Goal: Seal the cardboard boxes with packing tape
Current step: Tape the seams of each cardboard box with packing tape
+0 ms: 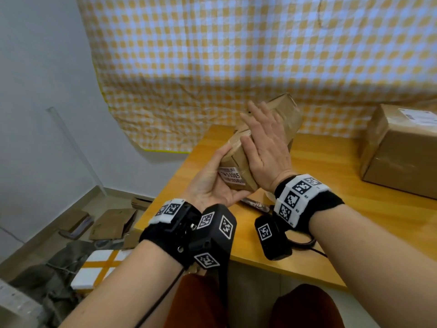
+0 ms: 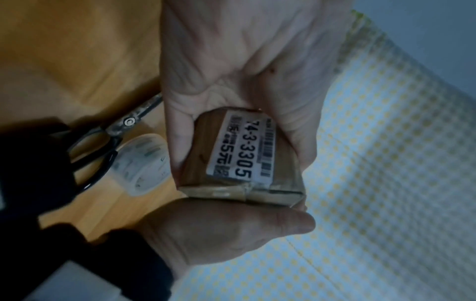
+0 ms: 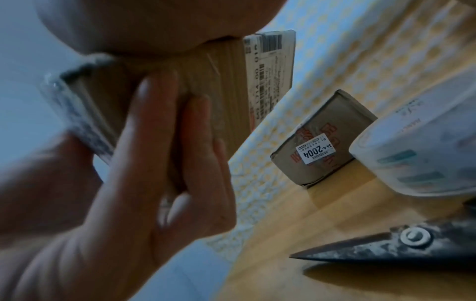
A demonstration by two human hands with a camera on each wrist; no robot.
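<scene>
A yellow-and-white checked cloth (image 1: pixel 248 55) hangs across the wall behind a wooden table (image 1: pixel 343 221). At the table's far right stands a large cardboard box (image 1: pixel 399 152) with a white label on its top face, well apart from the hands. Flattened cardboard pieces (image 1: pixel 113 223) lie on the floor to the left of the table, near a white foam block (image 1: pixel 99 268) crossed with yellow tape.

The task's thing in hand is a small cardboard box (image 1: pixel 267 129), held up in the air above the table's near left part, tilted with one end toward the person. Clear tape already runs over its edges, and a white label (image 2: pixel 242 146) reading 74-3-3305 sits on the near end. The left hand (image 1: pixel 210 183) grips this box from below, thumb curled along one side and fingers round the other. The right hand (image 1: pixel 264 147) lies flat on the box's upper face, its fingers straight and pressed to the taped surface.

The right wrist view shows another small box (image 3: pixel 322 138) standing on the table at the cloth, with a sticker marked 2004. A roll of packing tape (image 3: pixel 422 154) rests on the table beneath the hands, just beside a pair of black-handled scissors (image 2: pixel 108 138) whose blades are closed.
</scene>
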